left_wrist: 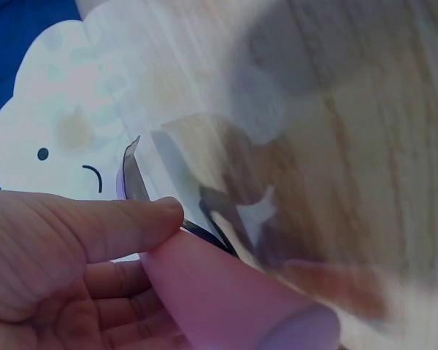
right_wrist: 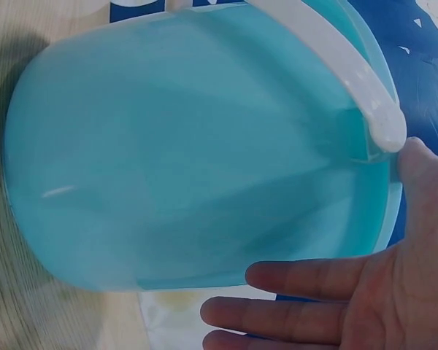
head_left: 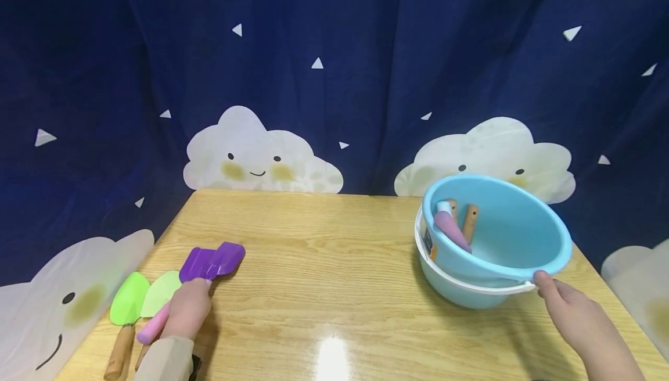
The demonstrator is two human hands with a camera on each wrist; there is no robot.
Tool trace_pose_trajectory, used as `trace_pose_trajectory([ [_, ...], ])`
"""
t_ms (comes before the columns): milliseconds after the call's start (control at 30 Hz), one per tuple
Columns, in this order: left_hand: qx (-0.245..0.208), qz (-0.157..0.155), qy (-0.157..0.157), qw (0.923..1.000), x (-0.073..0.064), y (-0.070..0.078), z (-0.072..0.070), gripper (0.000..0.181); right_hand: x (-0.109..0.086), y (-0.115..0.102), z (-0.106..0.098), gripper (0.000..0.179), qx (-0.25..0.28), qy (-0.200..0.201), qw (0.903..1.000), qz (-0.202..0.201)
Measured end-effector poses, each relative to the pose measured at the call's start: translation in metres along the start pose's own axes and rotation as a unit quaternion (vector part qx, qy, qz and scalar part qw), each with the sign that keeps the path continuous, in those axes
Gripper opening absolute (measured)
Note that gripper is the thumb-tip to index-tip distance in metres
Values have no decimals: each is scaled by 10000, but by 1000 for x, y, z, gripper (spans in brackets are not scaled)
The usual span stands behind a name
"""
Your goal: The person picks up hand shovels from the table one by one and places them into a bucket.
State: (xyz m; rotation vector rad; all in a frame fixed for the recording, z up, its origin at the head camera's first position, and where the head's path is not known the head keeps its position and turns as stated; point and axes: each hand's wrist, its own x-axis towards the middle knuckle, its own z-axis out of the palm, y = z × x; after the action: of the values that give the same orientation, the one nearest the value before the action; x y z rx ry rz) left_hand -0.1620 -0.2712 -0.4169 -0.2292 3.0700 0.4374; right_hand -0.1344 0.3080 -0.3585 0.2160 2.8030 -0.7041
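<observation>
My left hand [head_left: 189, 305] grips the pink handle [left_wrist: 233, 299] of a garden hand tool, which has a purple blade [head_left: 225, 258] at its far end. Beside that hand lie a bright green trowel [head_left: 129, 299] with a wooden handle and a pale green blade [head_left: 161, 293], partly hidden. On the right stands a light blue bucket [head_left: 502, 224] with several handles sticking up inside, one of them pink-purple [head_left: 450, 230]. My right hand [head_left: 575, 311] holds the bucket's near right rim with the thumb over it. Its other fingers [right_wrist: 306, 281] stretch straight along the outer wall.
The bucket's white carrying handle [head_left: 470, 285] hangs down around its near side. Both hands work over a wooden table [head_left: 324, 253]. A dark blue curtain [head_left: 366, 32] with smiling clouds and white triangles hangs behind it and at the sides.
</observation>
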Motion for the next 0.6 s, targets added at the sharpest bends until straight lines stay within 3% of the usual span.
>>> trace_pose_trajectory([
  [400,34,525,479,9975,5,7,-1,22,-1,1,0,72,22,112,9999,-58],
  [600,3,550,623,9965,8,9,1,25,-1,0,1,74,50,-19,10000,4],
])
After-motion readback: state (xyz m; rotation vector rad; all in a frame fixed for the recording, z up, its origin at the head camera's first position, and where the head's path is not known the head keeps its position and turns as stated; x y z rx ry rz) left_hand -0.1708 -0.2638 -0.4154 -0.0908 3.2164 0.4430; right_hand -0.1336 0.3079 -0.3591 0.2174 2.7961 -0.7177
